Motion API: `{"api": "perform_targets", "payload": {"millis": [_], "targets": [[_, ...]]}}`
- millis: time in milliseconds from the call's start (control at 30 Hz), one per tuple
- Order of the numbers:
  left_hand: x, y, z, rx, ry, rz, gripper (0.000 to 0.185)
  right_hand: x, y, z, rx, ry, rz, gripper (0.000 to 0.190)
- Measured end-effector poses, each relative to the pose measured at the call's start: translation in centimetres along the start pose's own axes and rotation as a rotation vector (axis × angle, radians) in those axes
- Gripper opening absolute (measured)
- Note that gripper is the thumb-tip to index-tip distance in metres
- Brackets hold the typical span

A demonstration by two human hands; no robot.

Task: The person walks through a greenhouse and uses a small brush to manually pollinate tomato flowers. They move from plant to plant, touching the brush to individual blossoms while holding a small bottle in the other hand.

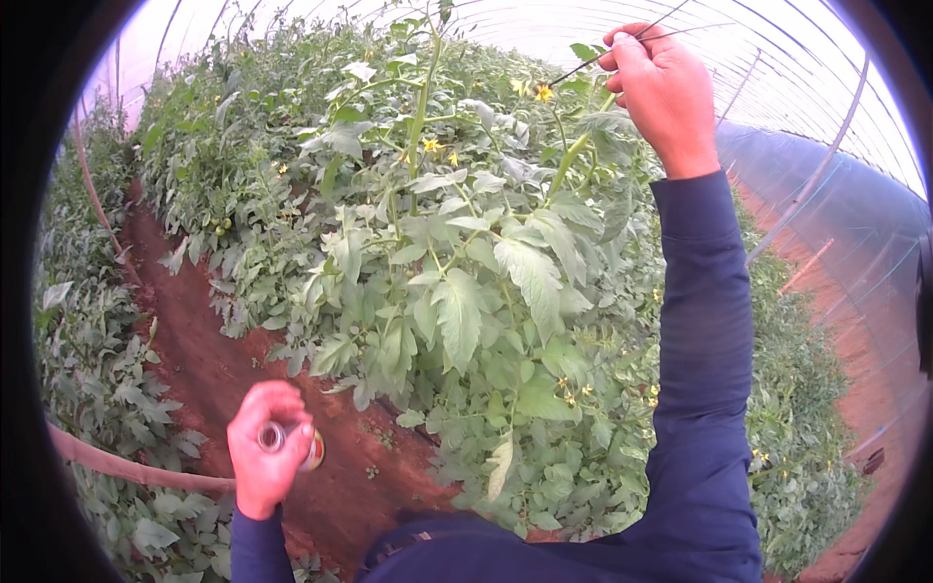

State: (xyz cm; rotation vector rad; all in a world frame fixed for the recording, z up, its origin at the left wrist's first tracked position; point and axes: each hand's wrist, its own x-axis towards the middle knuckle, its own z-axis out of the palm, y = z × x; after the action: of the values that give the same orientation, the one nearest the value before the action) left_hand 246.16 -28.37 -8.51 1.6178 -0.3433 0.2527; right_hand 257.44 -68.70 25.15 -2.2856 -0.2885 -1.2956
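Note:
My raised right hand pinches a thin dark stick between thumb and fingers, at the upper right. The stick's lower end meets a yellow tomato flower at the top of a tall tomato plant. Further yellow flowers hang near the plant's upright green stem. At the lower left, my left hand is wrapped around a small open-necked bottle. The bottle's round mouth faces up towards me, and part of a coloured label shows beside my thumb. What the bottle contains cannot be told.
Dense tomato foliage fills the middle. A reddish soil path runs along its left side, past a curved pole near my left wrist. More plants stand at both sides, under a plastic greenhouse cover with bent ribs.

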Motion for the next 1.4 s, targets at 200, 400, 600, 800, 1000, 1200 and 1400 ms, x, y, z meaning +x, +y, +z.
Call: {"api": "perform_targets", "payload": {"millis": [200, 400, 600, 800, 1000, 1200, 1400], "targets": [[11.9, 6.0, 4.7, 0.088, -0.261, 0.278, 0.030, -1.0, -2.6, -2.8, 0.249, 0.000, 0.021, 0.019], [20.2, 9.1, 10.9, -0.045, -0.378, 0.418, 0.025, -4.5, -7.8, -4.6, 0.136, 0.207, 0.070, 0.020], [29.8, 9.9, 14.0, -0.033, -0.538, 0.499, 0.042, -3.2, -5.2, -1.8, -0.090, 0.229, 0.001, 0.021], [37.9, 10.2, 18.0, -0.358, -0.858, 0.308, 0.050, 1.5, -3.5, 1.3, -0.153, 0.235, 0.011, 0.017], [40.7, 9.6, 22.6, -0.526, -1.130, 0.290, 0.053, 1.2, -6.7, 3.7, -0.214, 0.311, -0.016, 0.017], [39.8, 8.3, 24.1, -0.658, -1.223, 0.148, 0.034, -0.5, -8.9, 4.9, -0.235, 0.286, 0.066, 0.016], [39.2, 7.5, 22.2, -0.615, -1.190, 0.199, 0.025, -2.3, -10.6, 4.5, -0.083, 0.242, -0.065, 0.016]]}}
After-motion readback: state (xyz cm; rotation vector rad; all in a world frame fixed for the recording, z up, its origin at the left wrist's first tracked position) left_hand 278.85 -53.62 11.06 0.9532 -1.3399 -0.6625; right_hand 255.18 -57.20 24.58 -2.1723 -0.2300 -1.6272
